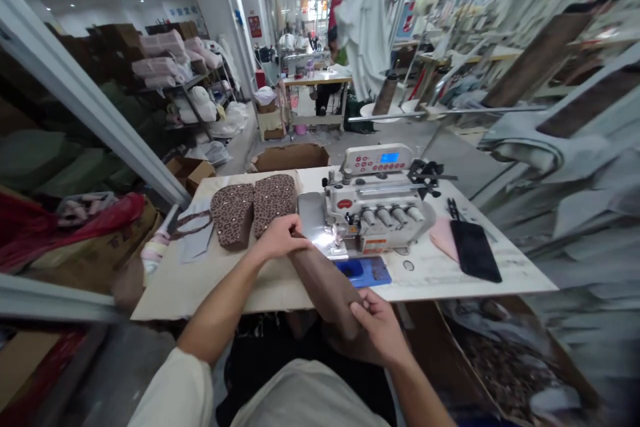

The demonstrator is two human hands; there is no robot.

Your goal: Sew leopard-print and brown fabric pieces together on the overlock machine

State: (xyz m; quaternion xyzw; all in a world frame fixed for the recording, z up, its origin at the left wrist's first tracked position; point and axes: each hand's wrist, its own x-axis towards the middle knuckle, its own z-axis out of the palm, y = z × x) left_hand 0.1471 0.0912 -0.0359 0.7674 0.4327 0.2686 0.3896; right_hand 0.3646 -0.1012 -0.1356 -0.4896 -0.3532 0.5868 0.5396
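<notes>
A strip of plain brown fabric (324,280) stretches between my hands at the table's front edge. My left hand (280,237) pinches its upper end, just left of the sewing machine's lit needle area. Closed on its lower right part is my right hand (376,321), in front of the table edge. The white overlock sewing machine (377,203) stands beyond the cloth, its panel lit. Two stacks of leopard-print fabric pieces, a left stack (233,213) and a right stack (274,197), lie beyond my left hand. A blue tray (367,271) sits in front of the machine.
A black pouch-like piece (475,250) and pink cloth (444,238) lie at the table's right. Thread cones (540,57) hang over the right side. Cardboard boxes (290,157) stand behind the table. A box of brown scraps (500,360) is below right. A person (335,47) sits farther back.
</notes>
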